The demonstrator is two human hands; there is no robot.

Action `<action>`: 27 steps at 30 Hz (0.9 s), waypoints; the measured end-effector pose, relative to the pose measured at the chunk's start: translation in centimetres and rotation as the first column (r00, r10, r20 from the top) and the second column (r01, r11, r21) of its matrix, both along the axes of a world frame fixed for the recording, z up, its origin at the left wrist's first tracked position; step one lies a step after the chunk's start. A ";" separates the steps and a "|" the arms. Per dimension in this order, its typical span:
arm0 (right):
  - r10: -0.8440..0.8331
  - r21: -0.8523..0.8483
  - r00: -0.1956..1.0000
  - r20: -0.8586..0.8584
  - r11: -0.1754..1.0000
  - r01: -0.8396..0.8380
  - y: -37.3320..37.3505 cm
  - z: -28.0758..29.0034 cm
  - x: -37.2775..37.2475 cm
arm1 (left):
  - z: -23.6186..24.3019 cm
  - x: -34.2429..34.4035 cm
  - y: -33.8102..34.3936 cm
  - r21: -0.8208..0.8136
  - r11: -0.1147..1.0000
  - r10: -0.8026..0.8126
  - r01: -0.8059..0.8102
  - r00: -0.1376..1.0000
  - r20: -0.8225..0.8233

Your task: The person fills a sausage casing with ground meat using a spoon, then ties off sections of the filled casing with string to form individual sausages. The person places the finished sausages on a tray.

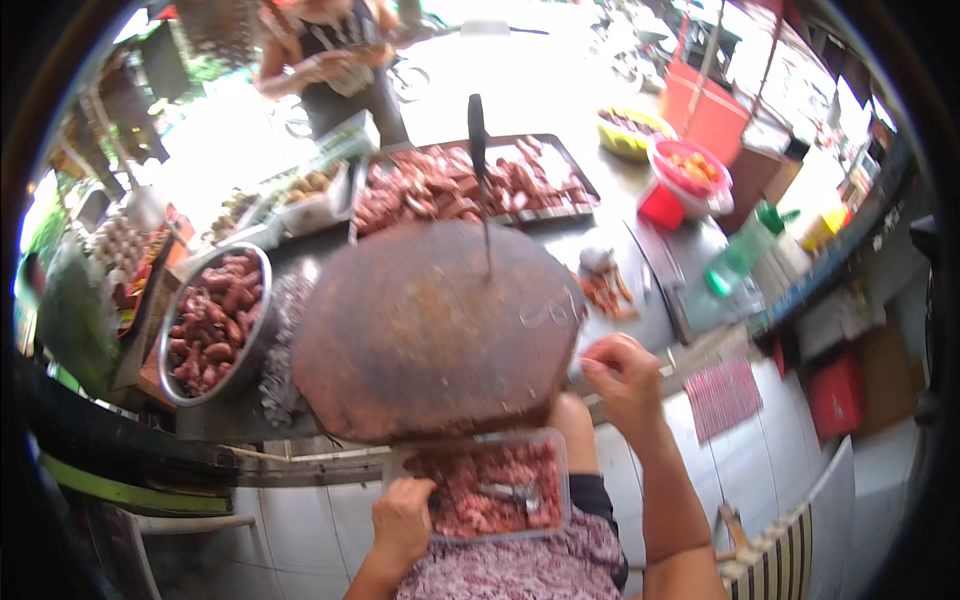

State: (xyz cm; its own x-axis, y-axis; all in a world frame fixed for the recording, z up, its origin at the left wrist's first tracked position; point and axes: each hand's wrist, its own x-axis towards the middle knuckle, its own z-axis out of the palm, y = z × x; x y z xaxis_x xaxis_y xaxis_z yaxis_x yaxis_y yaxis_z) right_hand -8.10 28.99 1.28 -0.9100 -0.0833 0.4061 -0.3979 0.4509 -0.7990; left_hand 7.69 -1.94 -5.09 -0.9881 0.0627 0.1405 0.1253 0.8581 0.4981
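Observation:
A clear plastic container (563, 480) of chopped raw meat (470, 475) rests on my lap, a shiny metal utensil (515, 492) lying in the meat. My left hand (402, 518) is closed on the container's left rim, fingertips at its inner side. My right hand (625, 380) is raised just beyond the right edge of a thick round wooden chopping block (430, 320). Its fingers are curled together, and whatever they may pinch is hidden. A black-handled knife (477, 130) stands upright at the block's far side.
Behind the block lies a metal tray (590, 200) of meat pieces. To the left stands a metal bowl (268, 300) of sausages. A green bottle (735, 260), a pink basin (725, 175) and a yellow bowl (625, 140) are on the right. A person (345, 70) stands across the table.

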 end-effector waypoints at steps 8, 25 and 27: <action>-0.403 0.314 0.891 -0.207 0.836 0.451 7.4 -5.9 -14.2 | 0.9 -0.4 0.4 -0.038 0.999 -0.011 0.015 0.994 0.111; 0.364 0.213 0.876 0.317 0.872 -0.440 -4.4 -0.6 5.7 | 1.2 2.8 3.5 0.156 0.974 -0.206 0.166 0.935 0.290; 0.459 0.216 0.822 0.336 0.812 -0.542 -5.9 -0.1 6.9 | 1.5 2.9 3.2 0.190 0.970 -0.202 0.153 0.940 0.274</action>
